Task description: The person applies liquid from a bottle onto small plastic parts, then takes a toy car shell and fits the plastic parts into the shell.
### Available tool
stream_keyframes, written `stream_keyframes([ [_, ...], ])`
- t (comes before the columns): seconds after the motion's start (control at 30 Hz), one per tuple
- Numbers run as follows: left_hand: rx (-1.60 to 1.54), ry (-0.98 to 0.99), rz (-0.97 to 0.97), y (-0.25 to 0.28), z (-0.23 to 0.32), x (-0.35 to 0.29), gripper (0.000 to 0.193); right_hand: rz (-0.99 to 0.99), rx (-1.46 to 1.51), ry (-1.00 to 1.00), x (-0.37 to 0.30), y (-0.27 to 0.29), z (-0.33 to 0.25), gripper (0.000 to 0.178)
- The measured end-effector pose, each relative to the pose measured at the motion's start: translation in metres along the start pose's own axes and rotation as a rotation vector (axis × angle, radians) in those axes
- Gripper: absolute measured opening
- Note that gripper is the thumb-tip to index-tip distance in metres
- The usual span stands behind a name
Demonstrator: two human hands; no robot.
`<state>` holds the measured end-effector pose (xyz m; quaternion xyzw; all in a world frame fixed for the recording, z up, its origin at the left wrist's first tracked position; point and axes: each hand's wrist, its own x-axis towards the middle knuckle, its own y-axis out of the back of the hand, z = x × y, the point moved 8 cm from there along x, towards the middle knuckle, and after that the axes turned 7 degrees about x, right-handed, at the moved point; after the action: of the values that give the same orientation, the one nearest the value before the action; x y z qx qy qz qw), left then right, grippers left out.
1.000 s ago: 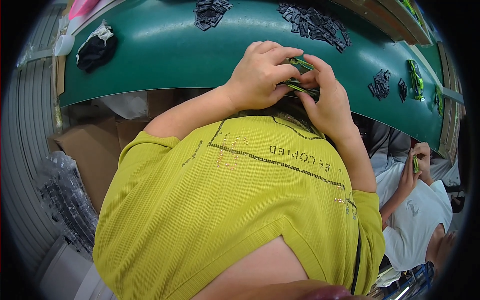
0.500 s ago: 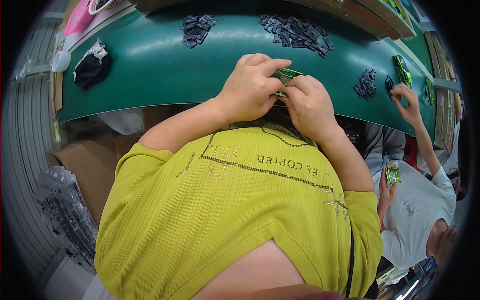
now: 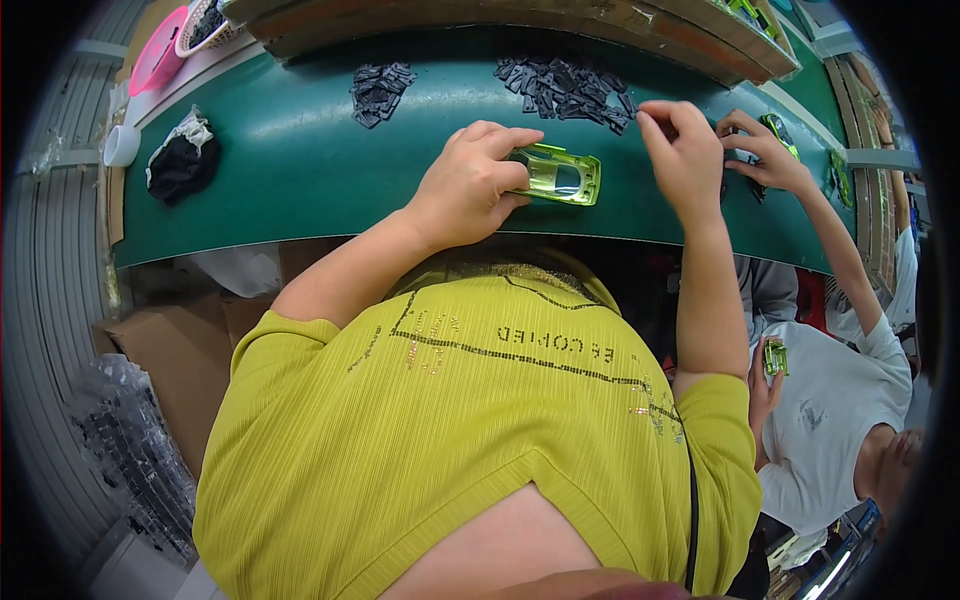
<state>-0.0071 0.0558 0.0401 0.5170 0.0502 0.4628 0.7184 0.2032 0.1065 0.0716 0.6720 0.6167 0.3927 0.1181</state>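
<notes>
My left hand (image 3: 462, 187) grips a bright green toy car body (image 3: 566, 178) by its left end, thumb and fingers closed round it. The car body lies sideways above the table's near edge, with a clear window part showing in it. My right hand (image 3: 686, 160) is apart from it, at the right end of a large pile of flat black plastic parts (image 3: 562, 92). Its thumb and forefinger are pinched together; whether a small part sits between them is too small to make out. A smaller heap of black parts (image 3: 380, 92) lies farther left.
On the green table (image 3: 270, 150) lies a black and white cloth (image 3: 183, 158), with a white cup (image 3: 122, 146) by the left edge. A cardboard box (image 3: 480, 30) borders the far side. At right, a co-worker's hand (image 3: 768, 155) reaches over the table; their other hand holds a green car part (image 3: 776, 357).
My right hand has let go of the car body and moved right and away to the black pile. My left hand keeps the car body, now in fuller view. The co-worker's hand has moved left.
</notes>
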Motion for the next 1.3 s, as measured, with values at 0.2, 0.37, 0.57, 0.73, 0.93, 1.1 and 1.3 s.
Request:
stream_keyframes([
  [0.2,0.017,-0.047,0.001,0.001,0.005,0.000,0.016,-0.282,-0.363,-0.065,0.038,-0.038,0.037,0.027],
  [0.37,-0.043,-0.023,0.031,0.009,0.002,-0.002,0.027,-0.477,-0.382,-0.286,0.052,-0.046,0.055,0.028],
  [0.57,-0.134,0.167,0.049,0.017,-0.009,-0.003,0.045,-0.314,0.228,-0.305,0.045,-0.026,0.062,0.025],
  [0.73,-0.039,0.190,0.015,0.007,-0.020,0.002,0.036,-0.192,0.478,-0.351,0.013,-0.004,0.025,0.021],
  [0.93,-0.020,0.233,0.053,-0.002,-0.025,0.009,0.023,-0.332,0.928,-0.450,-0.024,-0.046,-0.006,0.016],
  [1.1,-0.013,0.232,0.038,-0.004,-0.025,0.011,0.021,-0.225,0.690,-0.270,-0.030,-0.052,-0.027,0.012],
  [1.3,-0.042,0.307,-0.031,-0.002,-0.032,0.014,0.021,-0.166,0.642,-0.277,-0.028,-0.047,-0.028,0.010],
])
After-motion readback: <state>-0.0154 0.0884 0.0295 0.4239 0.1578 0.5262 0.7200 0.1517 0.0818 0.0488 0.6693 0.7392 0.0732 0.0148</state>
